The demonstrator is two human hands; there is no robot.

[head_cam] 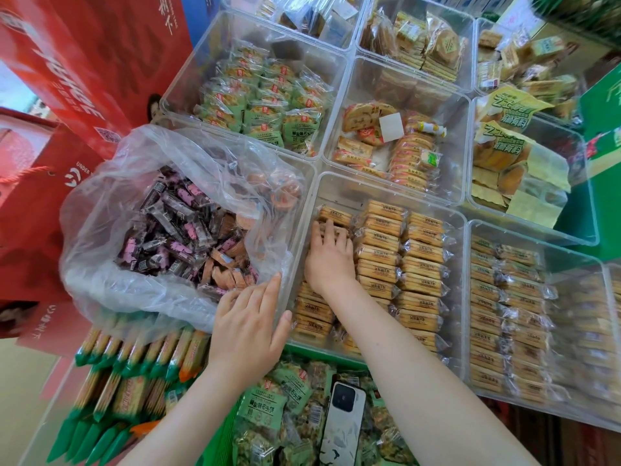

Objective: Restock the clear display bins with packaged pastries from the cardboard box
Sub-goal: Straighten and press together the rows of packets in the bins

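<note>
A clear display bin [452,227] at frame centre holds rows of packaged pastries [403,260]. The right hand [331,260] curls over a pastry pack there; the left hand [250,326], fingers straight, rests against the bin's lower-left wall.

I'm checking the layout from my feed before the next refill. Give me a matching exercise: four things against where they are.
Things:
1. right hand
2. left hand
3. phone
4. white label

Places:
A. on green packets at the bottom
B. on stacked brown pastries in a clear bin
C. at the plastic bag's near edge
D. in the bin beyond the right hand's

Pairs: 1-B, 2-C, 3-A, 4-D
</note>
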